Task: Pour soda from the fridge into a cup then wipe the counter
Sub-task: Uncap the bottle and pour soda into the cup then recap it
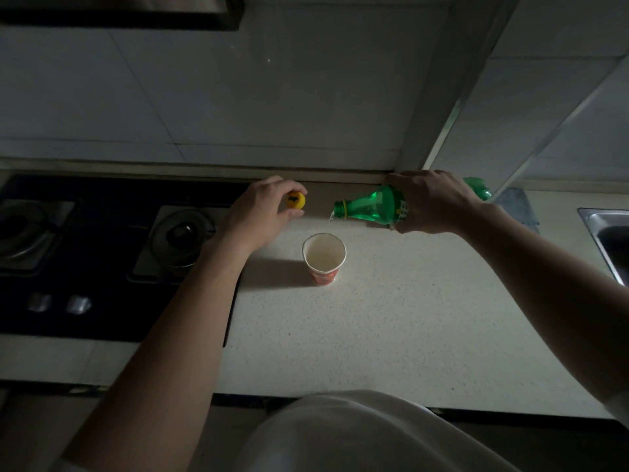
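From the head camera, the right hand point(430, 202) gripped a green soda bottle point(377, 204) around its middle, fingers curled over the label, and held it tipped almost level above the counter point(391, 318) with its neck pointing left. A thin stream of clear liquid point(329, 221) fell from the bottle's open mouth towards the far rim of a paper cup point(324, 258). The cup stood upright on the pale speckled counter, below and a little left of the bottle's mouth, with pale liquid showing inside it and a red and orange pattern on its outer wall.

The left hand point(263, 211) hovered to the left of the bottle's mouth, apart from both cup and bottle, pinching a yellow bottle cap point(295, 200) between thumb and fingertips, the cap's top facing the camera.

A black gas hob point(112, 253) with two burners and two knobs lay on the left of the counter, under the left forearm. At the far right, a steel sink point(609, 240) was set into the counter, and a grey cloth point(519, 204) lay flat just beyond the right wrist, between bottle and sink. Grey tiles covered the wall point(238, 97) behind.
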